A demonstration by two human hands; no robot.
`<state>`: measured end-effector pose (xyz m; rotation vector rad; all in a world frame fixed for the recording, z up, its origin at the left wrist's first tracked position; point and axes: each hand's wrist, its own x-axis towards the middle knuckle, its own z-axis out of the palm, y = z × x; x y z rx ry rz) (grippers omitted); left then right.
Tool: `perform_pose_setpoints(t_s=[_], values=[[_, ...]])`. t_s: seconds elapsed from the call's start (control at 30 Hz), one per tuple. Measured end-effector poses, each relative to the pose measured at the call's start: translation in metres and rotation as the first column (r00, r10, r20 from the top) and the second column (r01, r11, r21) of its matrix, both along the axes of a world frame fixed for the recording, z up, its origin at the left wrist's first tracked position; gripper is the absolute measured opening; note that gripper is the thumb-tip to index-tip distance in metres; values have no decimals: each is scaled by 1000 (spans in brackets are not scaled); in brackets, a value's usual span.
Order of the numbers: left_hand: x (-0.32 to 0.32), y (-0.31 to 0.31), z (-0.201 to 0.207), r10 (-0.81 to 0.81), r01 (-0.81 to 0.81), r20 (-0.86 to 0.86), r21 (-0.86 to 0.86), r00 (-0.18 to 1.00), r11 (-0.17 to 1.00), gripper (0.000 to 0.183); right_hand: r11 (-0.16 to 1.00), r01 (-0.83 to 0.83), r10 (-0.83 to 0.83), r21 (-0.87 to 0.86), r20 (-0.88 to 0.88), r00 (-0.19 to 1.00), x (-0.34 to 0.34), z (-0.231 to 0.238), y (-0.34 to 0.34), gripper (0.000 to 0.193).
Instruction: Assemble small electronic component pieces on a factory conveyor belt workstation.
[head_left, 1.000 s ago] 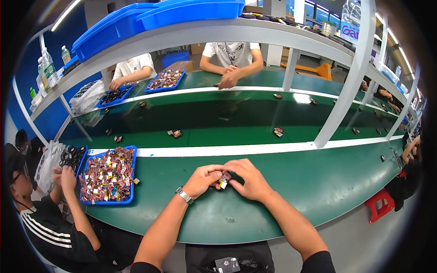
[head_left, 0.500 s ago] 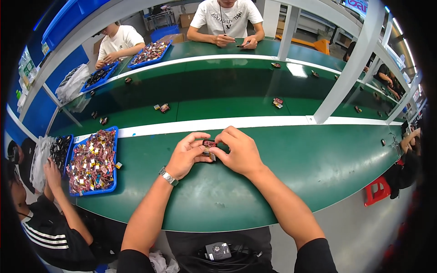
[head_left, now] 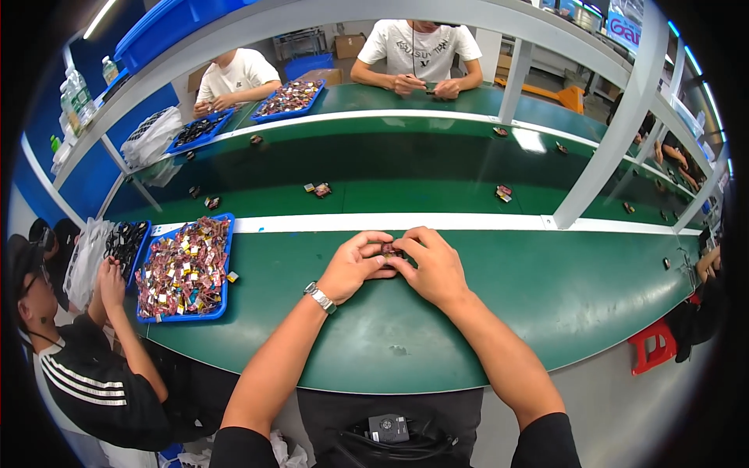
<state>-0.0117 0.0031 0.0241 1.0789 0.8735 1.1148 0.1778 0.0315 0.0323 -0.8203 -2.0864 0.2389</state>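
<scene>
Over the green tabletop (head_left: 343, 343), a small electronic assembly (head_left: 392, 250) sits between the fingertips of both hands. It shows a dark shell and a reddish inside; most of it is covered by fingers. My left hand (head_left: 355, 267), with a metal watch (head_left: 320, 297) on its wrist, grips the assembly from the left, fingers curled round its far side and thumb in front. From the right, my right hand (head_left: 435, 269) pinches it with thumb and index finger.
At the left, a blue tray (head_left: 226, 273) is heaped with small reddish parts; beside it lie black parts (head_left: 125, 240). A co-worker (head_left: 86, 366) sits there. Beyond a white rail (head_left: 328, 224), scattered assemblies (head_left: 320, 189) lie on the green belt (head_left: 406, 195). A grey post (head_left: 597, 140) rises at right.
The whole view has swung, so the scene sits farther right. My fingers have closed in around the assembly, and a pale piece that showed under it is now hidden.
</scene>
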Motion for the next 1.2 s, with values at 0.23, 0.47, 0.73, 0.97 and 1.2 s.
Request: perform_pose_setpoints(t_s=[0.23,0.47,0.73,0.97,1.2], values=[[4,14,3,-41,41,-61,-9,997,999,33,989,56,-82,140,181,980,-4,-3,16,14],[4,13,3,-4,4,4,-56,1000,998,35,991,-104,92,83,134,987,11,0,20,29],[6,10,2,17,-16,16,-61,1000,998,35,983,-178,181,-31,207,962,17,3,20,34],[1,8,2,-34,34,5,-48,999,998,36,988,-138,148,-75,151,978,15,11,16,24],[-1,8,-2,-130,132,-32,51,991,990,44,967,-185,188,-174,3,982,12,2,14,15]])
